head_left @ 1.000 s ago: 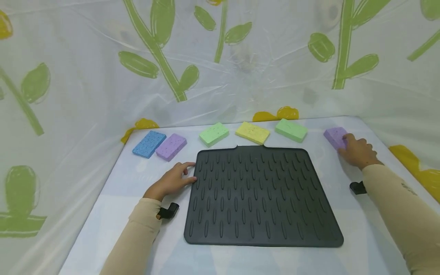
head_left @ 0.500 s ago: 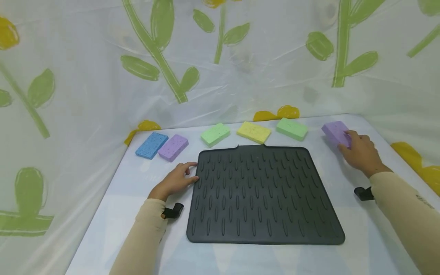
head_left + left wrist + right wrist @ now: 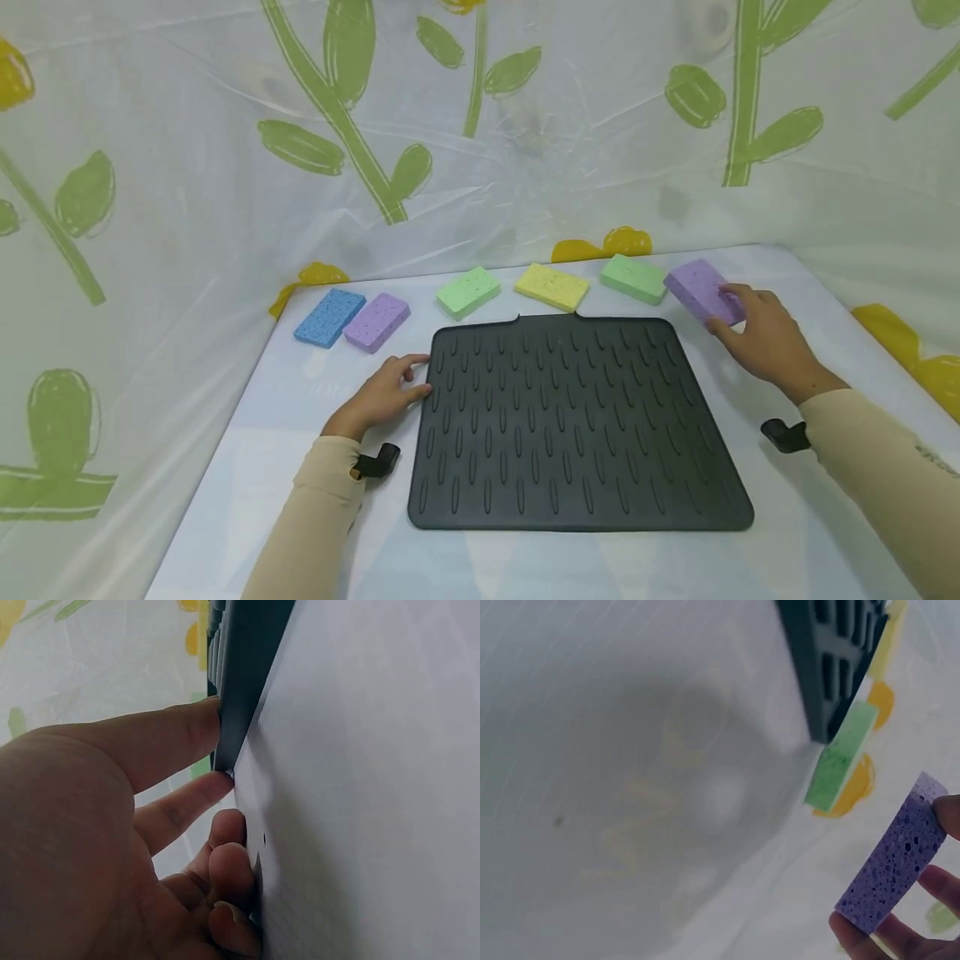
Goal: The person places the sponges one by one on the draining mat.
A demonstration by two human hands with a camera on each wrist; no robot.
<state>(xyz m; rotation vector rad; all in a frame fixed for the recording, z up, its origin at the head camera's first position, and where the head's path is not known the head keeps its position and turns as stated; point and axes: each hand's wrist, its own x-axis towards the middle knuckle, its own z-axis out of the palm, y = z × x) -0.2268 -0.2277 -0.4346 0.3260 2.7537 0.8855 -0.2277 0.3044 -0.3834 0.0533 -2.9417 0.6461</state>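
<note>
A purple sponge (image 3: 703, 290) is pinched between the thumb and fingers of my right hand (image 3: 772, 346), raised off the table beyond the mat's right back corner. The right wrist view shows the sponge's pitted edge (image 3: 892, 859) gripped at its ends. My left hand (image 3: 378, 396) rests at the left edge of a dark grey ridged mat (image 3: 570, 425). In the left wrist view, straight thumb and index fingertips (image 3: 202, 724) touch the mat's side (image 3: 251, 667), while the other fingers bend beside it on the table.
Along the back of the white table (image 3: 540, 567) lie a blue sponge (image 3: 330, 317), another purple sponge (image 3: 377, 322), a green sponge (image 3: 468, 292), a yellow sponge (image 3: 552, 287) and a second green sponge (image 3: 632, 278). A leaf-patterned curtain (image 3: 585, 167) hangs behind and to the left.
My right hand has lifted the purple sponge from the back right of the table and carried it left, towards the mat's corner. The left hand stays at the mat's edge.
</note>
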